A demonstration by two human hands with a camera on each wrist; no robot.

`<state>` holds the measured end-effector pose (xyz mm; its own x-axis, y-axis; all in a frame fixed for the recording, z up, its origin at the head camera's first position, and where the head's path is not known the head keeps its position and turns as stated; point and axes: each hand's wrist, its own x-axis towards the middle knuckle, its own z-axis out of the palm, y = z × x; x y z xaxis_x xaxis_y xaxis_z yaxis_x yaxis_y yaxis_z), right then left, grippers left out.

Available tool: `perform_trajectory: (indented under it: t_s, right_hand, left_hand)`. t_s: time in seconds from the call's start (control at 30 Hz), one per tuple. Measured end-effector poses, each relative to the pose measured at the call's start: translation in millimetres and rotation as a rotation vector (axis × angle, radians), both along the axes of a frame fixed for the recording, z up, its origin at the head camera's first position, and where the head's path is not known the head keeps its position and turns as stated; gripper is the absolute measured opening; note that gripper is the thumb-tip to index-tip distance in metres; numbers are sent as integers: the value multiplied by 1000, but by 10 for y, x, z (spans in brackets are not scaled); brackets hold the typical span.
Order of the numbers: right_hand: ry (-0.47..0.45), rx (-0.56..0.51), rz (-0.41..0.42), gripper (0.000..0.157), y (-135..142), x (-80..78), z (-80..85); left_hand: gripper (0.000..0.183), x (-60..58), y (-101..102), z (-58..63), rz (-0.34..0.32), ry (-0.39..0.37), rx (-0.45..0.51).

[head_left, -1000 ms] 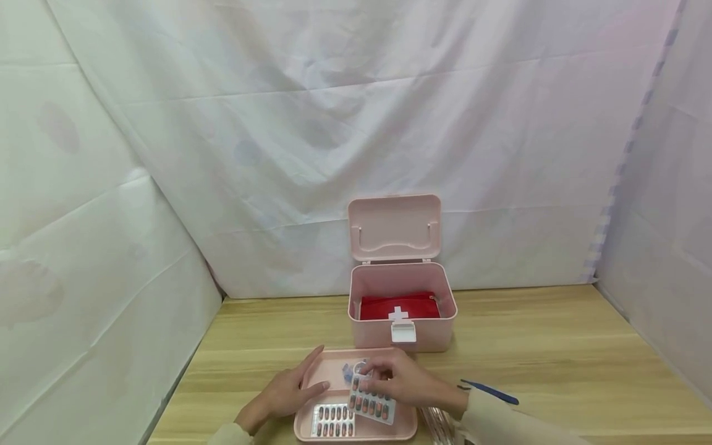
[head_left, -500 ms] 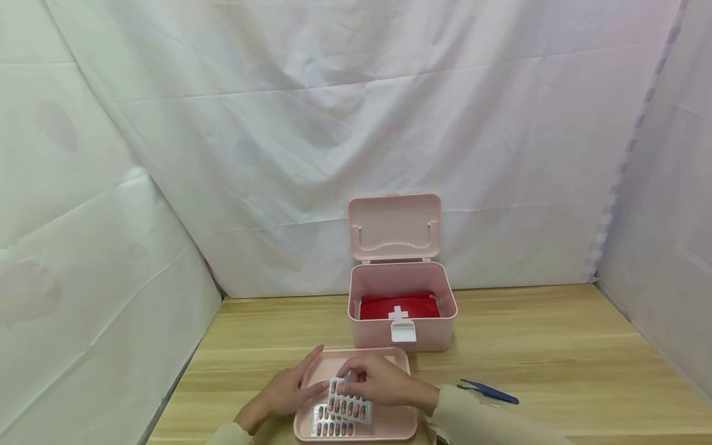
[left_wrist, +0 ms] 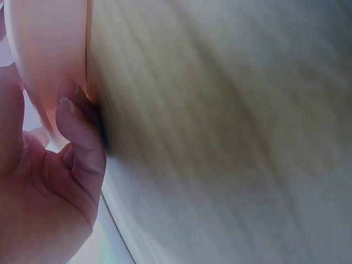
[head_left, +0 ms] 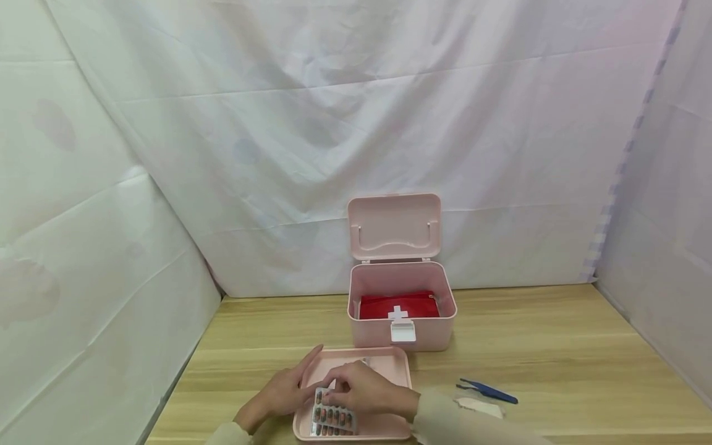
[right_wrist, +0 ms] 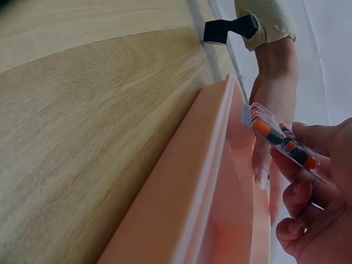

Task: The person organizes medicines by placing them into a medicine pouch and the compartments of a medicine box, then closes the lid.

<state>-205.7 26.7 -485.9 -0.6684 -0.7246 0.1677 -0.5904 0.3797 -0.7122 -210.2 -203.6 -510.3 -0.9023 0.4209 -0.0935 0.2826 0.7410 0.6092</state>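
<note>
My right hand (head_left: pixel 364 390) pinches a blister pack of orange-and-black capsules (head_left: pixel 334 415) between thumb and fingers, low over the pink tray (head_left: pixel 397 364). The right wrist view shows this pack tilted above the tray's rim. Beneath it, a second capsule blister pack (head_left: pixel 332 431) lies in the tray's front left part, mostly covered. My left hand (head_left: pixel 283 389) holds the tray's left side, thumb over the rim; in the left wrist view its curled fingers (left_wrist: pixel 82 124) press against the outer wall. A small clear item (head_left: pixel 364 361) shows behind the right hand, largely hidden.
Behind the tray stands a pink box (head_left: pixel 436 337) with its lid (head_left: pixel 395 227) raised and a red pouch (head_left: pixel 414 306) inside. Blue tweezers (head_left: pixel 492 392) and a whitish flat packet (head_left: pixel 479 406) lie on the wooden table at the right. White cloth hangs behind.
My right hand has carried the blister pack left and down, from the tray's middle to over the other pack. The whitish packet has come out from behind the sleeve. The left hand stays put.
</note>
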Motion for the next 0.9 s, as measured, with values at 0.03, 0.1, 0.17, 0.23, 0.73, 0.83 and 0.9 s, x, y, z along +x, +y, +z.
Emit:
perform_trajectory:
  t_s: [0.03,0.1,0.17,0.23,0.73,0.83,0.9]
  right_hand:
    - [26,14,0,17,-17,2,-5]
    - [63,40,3,17,-46,7,-8]
    - [92,66,3,17,-68,17,-12]
    - [110,87,4,16,-86,29,-25]
    - [116,93,37,13,-141,63,-138]
    - [144,95,42,14,-142,69,-142]
    - [154,95,45,14,-136,73,-142]
  left_hand:
    - [76,-2,0,2,-2,-3,3]
    - [76,-8,5,1,1,-7,-6]
    - [77,-14,14,-2,7,-7,-21]
    - [78,-16,19,-5,8,-7,-27]
    - [78,-10,-6,-14,-15,1,9]
    - [78,-7,4,-8,-12,0,8]
    - [78,-6,11,-2,-7,-4,9]
